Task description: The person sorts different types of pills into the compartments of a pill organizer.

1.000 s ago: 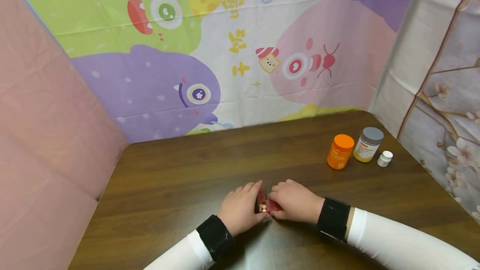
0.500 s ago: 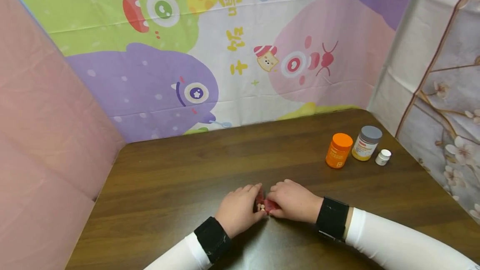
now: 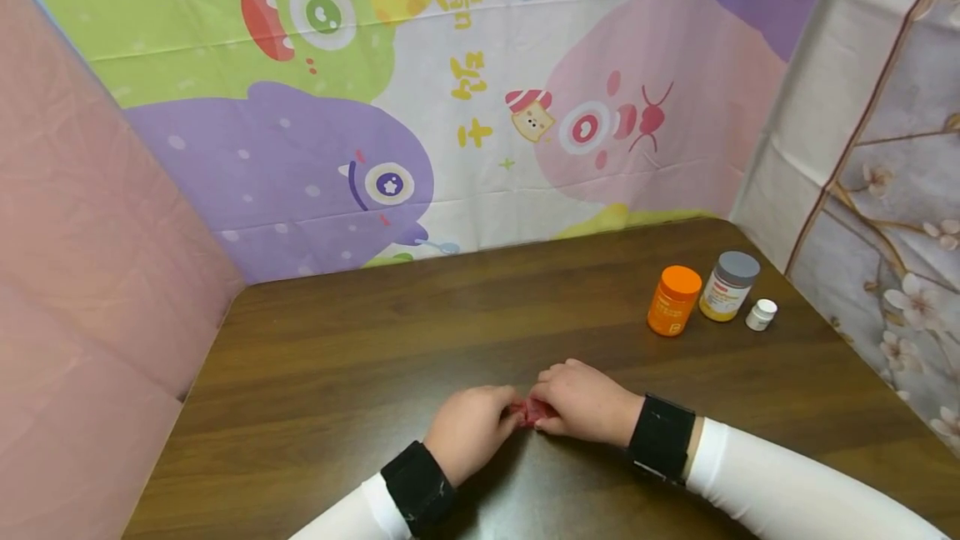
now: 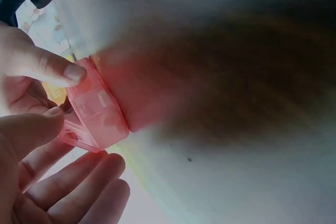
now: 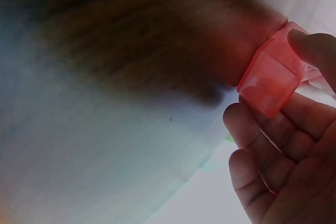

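A small translucent red pill box (image 3: 535, 412) is held low over the front of the table, between my two hands. My left hand (image 3: 467, 430) pinches its left end with thumb and fingertips. The right hand (image 3: 588, 403) grips the other end, its thumb on the near side. In the left wrist view the pill box (image 4: 100, 109) shows clear-walled compartments, with a thumb from each hand against it. From the right wrist view, the pill box (image 5: 269, 80) has faint rounded shapes inside one compartment. Fingers cover much of the box in the head view.
An orange bottle (image 3: 674, 301), a grey-lidded jar (image 3: 729, 287) and a little white bottle (image 3: 761, 315) stand at the table's right rear. Behind the brown wooden table (image 3: 360, 340) hangs a cartoon-printed cloth (image 3: 480, 207).
The raised lid at the left end of the pill box has come down under my left fingers, and the pale pills are now hidden. My right hand keeps its grip.
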Motion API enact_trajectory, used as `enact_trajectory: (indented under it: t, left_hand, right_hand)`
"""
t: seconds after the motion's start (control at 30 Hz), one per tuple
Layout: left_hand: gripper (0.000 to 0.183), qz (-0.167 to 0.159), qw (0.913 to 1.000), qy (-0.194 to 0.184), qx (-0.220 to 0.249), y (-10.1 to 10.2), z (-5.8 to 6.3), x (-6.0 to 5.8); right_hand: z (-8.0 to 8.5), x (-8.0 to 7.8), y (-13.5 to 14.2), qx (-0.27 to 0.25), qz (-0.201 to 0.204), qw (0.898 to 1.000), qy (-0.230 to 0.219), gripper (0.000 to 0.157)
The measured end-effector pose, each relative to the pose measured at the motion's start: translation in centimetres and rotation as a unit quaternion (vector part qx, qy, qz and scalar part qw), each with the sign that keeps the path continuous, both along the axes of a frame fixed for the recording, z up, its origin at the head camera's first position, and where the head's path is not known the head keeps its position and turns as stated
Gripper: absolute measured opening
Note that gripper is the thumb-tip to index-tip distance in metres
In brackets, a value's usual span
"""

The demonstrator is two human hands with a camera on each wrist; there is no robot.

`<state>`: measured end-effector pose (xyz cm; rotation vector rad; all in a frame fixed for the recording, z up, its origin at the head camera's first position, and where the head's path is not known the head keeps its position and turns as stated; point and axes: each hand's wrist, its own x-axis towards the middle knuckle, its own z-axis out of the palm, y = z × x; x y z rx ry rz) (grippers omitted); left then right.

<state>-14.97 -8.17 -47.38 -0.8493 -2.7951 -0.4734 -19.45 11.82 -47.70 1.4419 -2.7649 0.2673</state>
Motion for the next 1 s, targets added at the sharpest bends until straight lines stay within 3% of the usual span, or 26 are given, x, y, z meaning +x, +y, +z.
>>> enact_trajectory:
  t: [0.3,0.53,1.0]
  left_hand:
    - [0.025,-0.019,0.9994,-0.018,-0.021,0.3,0.2,-0.6]
    - [0.019,-0.015,0.9982,-0.048,-0.032,0.4,0.6,-1.0]
    - [0.021,-0.007,0.9973,-0.053,-0.049,1.0,1.0,-1.0]
  right_hand:
    - [0.1,0.0,0.1,0.002,-0.004,1.000,-0.014,0.023]
    - [0.1,0.0,-0.1,0.003,0.002,1.000,-0.009,0.022]
    - [-0.4,0.0,0.4,-0.004,-0.010,1.000,-0.030,0.026]
